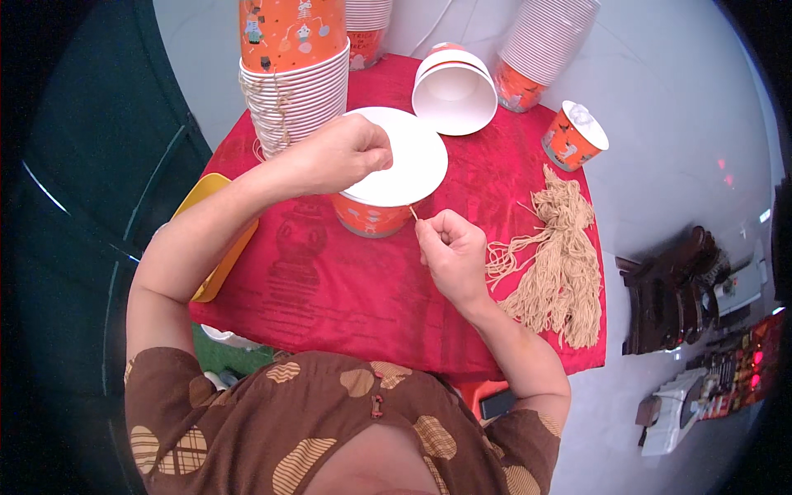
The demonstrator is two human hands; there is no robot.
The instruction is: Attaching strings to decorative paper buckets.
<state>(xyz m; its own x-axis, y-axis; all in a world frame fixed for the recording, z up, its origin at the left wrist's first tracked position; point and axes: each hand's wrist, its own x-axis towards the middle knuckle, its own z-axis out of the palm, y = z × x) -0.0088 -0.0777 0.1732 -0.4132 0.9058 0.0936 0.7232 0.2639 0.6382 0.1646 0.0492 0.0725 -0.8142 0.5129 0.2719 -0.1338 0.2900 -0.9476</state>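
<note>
Brown shirt (247, 425) nearest; I see left hand (355, 153) curled, can't tell if gripping; right hand (452, 249) pinching tan string (413, 213); between them, orange printed bucket (371, 219), white-topped.

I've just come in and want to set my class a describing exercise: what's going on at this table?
A person is handling an orange paper bucket on a red tablecloth. The right hand pinches a short strand of twine at the bucket's right side. The left hand is curled over its white mouth; whether it grips anything is hidden. A loose beige twine bundle lies to the right, and a tall stack of similar buckets stands behind, to the left.
</note>
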